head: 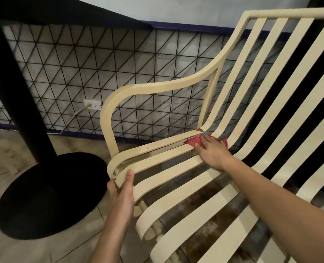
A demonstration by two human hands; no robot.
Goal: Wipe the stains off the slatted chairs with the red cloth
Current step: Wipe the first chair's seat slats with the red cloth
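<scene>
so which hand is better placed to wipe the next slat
Right: right hand presses the red cloth on the slats; left hand grips the chair by its front edge, likely steadying it.

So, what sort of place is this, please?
Probably a café or restaurant dining area, though not certain: a cream slatted armchair beside a black pedestal table with a round flat base, a tiled floor, and a black wire grid along the wall.
</scene>
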